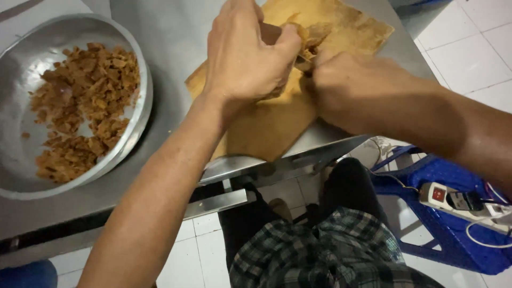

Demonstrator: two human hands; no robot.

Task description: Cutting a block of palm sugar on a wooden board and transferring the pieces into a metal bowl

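Risk first: the cutting board (pixel 277 125) hangs past the table (pixel 176 32) edge toward the person's lap, so a hard press could likely tip it or slide it off. Both hands crowd one small spot, and what looks like a brown handle shows at the left hand's thumb; if that is a knife, fingers sit very close to the blade, though the blade itself is hidden. Scraps could also drop over the edge onto the floor.

Left hand (pixel 248 58): curled tight, thumb and fingers pinching a thin brown food piece (pixel 309 37) on the board. Right hand (pixel 354 85): closed into a fist right beside it, touching the same piece; what it grips, cannot tell.

Metal bowl (pixel 21 154) of chopped brown bits (pixel 85 106) sits well apart at left.
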